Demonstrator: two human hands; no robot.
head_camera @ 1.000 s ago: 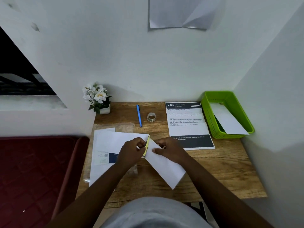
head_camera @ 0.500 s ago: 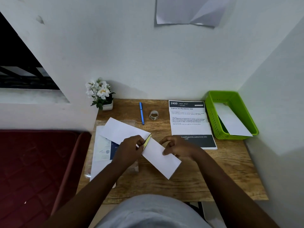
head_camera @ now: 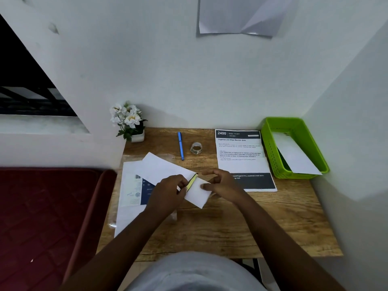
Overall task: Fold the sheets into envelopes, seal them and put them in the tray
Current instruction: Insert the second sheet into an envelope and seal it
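Both hands meet, fingers curled, over the white envelope.

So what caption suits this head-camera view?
Both hands, left and right, fold a white sheet beside a green tray.

Flower pot at the desk's back left corner, tray at back right corner, pen and tape roll between them, envelope near left edge.

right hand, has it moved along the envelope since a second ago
Yes. The right hand has slid off the folded white sheet toward the printed instruction page, its fingertips now only on the sheet's near end, fingers loosely curled.
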